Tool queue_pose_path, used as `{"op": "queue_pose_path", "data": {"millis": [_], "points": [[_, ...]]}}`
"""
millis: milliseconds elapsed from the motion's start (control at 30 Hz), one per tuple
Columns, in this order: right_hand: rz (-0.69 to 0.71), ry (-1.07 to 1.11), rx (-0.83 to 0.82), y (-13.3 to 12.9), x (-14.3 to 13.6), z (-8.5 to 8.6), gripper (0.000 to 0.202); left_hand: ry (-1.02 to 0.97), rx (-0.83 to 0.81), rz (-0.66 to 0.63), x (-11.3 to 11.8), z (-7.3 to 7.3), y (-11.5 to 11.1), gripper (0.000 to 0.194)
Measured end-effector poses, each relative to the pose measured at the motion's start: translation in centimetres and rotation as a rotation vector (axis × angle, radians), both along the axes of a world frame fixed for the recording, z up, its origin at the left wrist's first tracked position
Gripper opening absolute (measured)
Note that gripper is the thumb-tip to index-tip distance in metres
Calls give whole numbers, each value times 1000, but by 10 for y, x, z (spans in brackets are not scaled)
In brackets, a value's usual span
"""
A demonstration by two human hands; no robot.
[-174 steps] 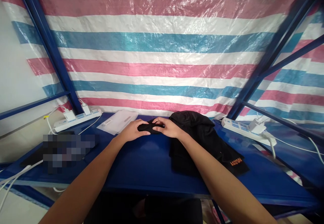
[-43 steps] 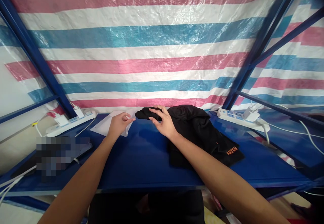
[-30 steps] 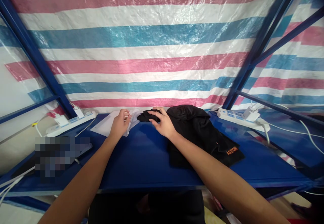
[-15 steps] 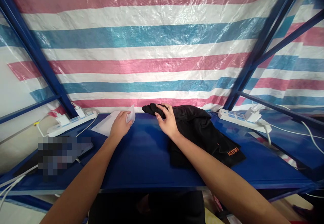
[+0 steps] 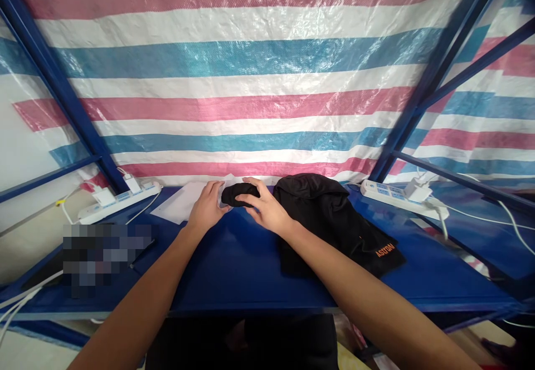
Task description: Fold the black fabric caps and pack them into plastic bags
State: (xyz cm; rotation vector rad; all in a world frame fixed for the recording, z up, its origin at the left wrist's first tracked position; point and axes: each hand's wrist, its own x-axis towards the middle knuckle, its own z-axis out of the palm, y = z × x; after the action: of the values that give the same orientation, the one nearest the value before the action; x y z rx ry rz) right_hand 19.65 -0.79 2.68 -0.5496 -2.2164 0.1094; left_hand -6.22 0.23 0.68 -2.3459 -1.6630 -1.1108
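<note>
The roll [image 5: 238, 195] lies sideways, pinched in the right hand [image 5: 267, 208], left end by the bag [image 5: 178, 203] the left hand [image 5: 207, 205] pinches.

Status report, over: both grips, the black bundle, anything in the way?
Left grip on translucent bag. Right grip on black bundle, left end at bag's raised edge; whether inside, unclear. No obstruction seen between them; black garment lies under right forearm.

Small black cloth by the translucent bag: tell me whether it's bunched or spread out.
Bunched: the small black cloth forms a compact, rounded lump in the right grip, with translucent bag film showing behind it.
</note>
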Motion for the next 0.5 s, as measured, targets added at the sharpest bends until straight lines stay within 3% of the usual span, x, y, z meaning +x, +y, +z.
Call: {"op": "queue_pose_path", "data": {"millis": [167, 400, 500], "points": [[106, -112, 113, -3, -6, 6, 40, 30, 43, -76, 4, 4, -5, 75], [-160, 17, 98, 3, -5, 0, 47, 19, 149, -159, 10, 3, -4, 76], [-177, 45, 61, 5, -4, -5, 49, 6, 156, -191, 14, 1, -6, 85]]}}
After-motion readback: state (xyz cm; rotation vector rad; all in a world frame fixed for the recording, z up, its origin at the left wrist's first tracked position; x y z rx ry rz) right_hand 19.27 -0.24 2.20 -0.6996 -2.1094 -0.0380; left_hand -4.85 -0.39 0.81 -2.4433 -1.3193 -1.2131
